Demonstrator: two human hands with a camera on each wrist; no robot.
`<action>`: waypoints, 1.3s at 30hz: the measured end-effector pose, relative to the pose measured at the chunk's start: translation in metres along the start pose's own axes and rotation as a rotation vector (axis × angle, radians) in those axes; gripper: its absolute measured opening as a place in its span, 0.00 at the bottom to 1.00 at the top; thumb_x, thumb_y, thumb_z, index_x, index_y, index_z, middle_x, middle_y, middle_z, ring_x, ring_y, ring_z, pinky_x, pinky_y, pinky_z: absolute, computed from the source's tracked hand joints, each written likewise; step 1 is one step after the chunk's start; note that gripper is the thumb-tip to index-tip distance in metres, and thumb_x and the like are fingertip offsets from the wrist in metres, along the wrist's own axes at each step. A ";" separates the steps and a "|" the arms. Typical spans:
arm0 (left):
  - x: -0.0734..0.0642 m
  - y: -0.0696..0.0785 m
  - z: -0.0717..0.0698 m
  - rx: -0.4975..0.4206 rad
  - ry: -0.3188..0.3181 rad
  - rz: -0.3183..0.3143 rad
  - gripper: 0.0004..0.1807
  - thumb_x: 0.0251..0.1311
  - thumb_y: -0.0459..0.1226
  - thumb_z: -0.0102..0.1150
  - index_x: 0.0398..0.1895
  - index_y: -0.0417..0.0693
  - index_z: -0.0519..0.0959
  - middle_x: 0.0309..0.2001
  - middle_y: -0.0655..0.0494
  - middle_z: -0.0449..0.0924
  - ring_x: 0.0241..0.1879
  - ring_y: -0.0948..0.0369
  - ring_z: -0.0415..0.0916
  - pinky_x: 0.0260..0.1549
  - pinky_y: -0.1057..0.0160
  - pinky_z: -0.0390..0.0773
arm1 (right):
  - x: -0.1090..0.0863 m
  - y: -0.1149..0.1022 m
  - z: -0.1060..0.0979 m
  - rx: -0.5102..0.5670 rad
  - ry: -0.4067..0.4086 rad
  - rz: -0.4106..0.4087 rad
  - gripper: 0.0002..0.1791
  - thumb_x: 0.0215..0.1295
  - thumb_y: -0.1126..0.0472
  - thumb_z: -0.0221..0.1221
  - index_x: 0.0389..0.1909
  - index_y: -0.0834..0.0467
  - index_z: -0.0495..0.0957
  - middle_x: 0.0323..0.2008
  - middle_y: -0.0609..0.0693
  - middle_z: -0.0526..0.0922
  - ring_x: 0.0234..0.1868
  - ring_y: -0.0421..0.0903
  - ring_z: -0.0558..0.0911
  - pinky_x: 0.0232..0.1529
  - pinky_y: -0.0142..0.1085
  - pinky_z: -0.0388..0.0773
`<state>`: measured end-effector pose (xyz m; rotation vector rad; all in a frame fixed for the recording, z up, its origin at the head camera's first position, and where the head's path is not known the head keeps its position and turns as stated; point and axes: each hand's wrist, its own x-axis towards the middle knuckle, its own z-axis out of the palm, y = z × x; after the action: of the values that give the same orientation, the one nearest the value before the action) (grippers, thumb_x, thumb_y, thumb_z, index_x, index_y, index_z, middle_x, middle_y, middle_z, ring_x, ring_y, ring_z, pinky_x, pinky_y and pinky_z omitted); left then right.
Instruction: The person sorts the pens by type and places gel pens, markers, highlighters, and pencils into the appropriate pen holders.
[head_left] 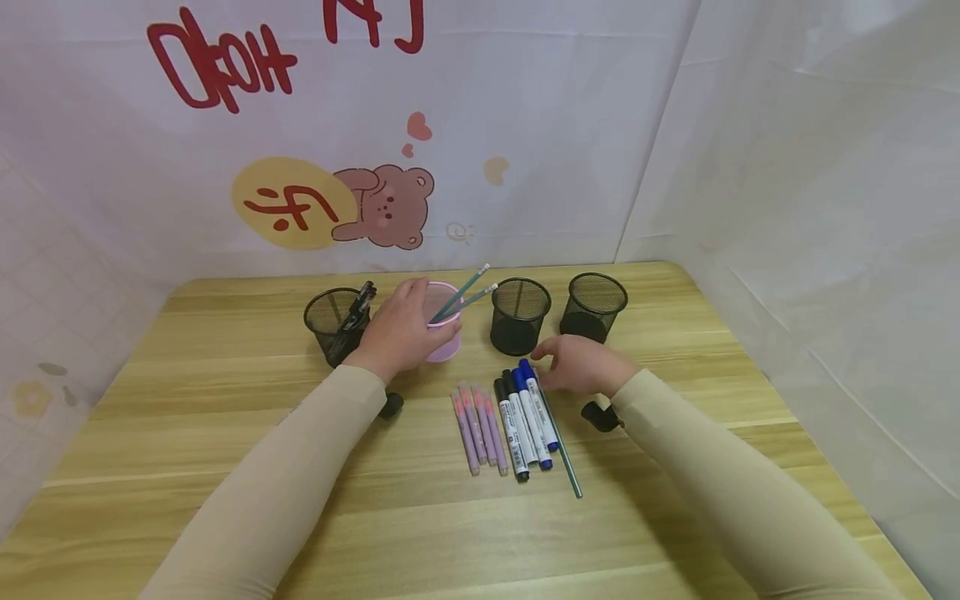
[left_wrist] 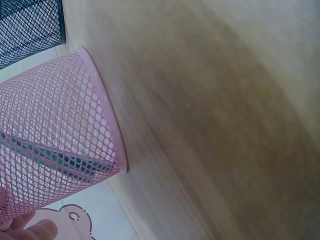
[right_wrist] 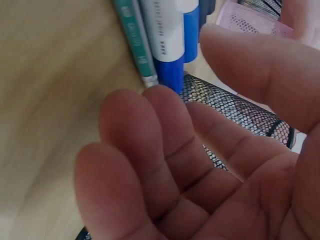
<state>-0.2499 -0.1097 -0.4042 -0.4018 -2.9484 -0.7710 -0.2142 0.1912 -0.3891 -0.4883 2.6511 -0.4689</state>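
Note:
My left hand (head_left: 405, 329) grips the pink mesh pen cup (head_left: 444, 348) by its rim. Two green pencils (head_left: 468, 292) lean inside, eraser ends up; the cup's mesh wall (left_wrist: 55, 110) shows them in the left wrist view. Over the top end of a loose green pencil (head_left: 564, 458), my right hand (head_left: 585, 365) hovers with loosely bent fingers and nothing between them. In the right wrist view that pencil's (right_wrist: 135, 40) eraser end lies just past the fingertips, beside a blue-capped white marker (right_wrist: 165, 35).
Left of the pencil lie black and blue whiteboard markers (head_left: 517, 429) and several lilac pens (head_left: 480, 433). One black mesh cup (head_left: 326, 321) holds black pens (head_left: 358, 307). Two further black mesh cups, one central (head_left: 517, 321) and one right (head_left: 592, 308), stand at the back before a curtain.

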 end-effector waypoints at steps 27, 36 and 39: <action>0.000 -0.001 0.001 0.015 -0.001 -0.001 0.53 0.64 0.66 0.60 0.81 0.43 0.58 0.79 0.42 0.61 0.75 0.43 0.65 0.73 0.39 0.69 | 0.006 0.002 0.012 -0.017 -0.005 0.059 0.29 0.57 0.65 0.65 0.63 0.60 0.80 0.28 0.48 0.82 0.32 0.46 0.77 0.37 0.36 0.73; 0.000 -0.001 0.000 0.014 -0.007 -0.005 0.54 0.64 0.67 0.59 0.81 0.43 0.57 0.79 0.42 0.60 0.76 0.43 0.65 0.74 0.39 0.68 | 0.005 0.000 0.016 -0.043 0.021 0.072 0.28 0.56 0.65 0.66 0.61 0.60 0.79 0.36 0.51 0.84 0.35 0.48 0.78 0.39 0.38 0.75; 0.000 -0.001 0.000 0.013 -0.008 -0.007 0.54 0.64 0.67 0.59 0.81 0.43 0.57 0.79 0.42 0.60 0.76 0.43 0.65 0.74 0.39 0.68 | 0.006 0.001 0.017 -0.058 0.028 0.078 0.27 0.57 0.64 0.67 0.61 0.60 0.80 0.38 0.51 0.85 0.35 0.48 0.78 0.42 0.39 0.77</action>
<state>-0.2497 -0.1102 -0.4047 -0.3956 -2.9622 -0.7529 -0.2117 0.1853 -0.4057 -0.3969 2.7059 -0.3788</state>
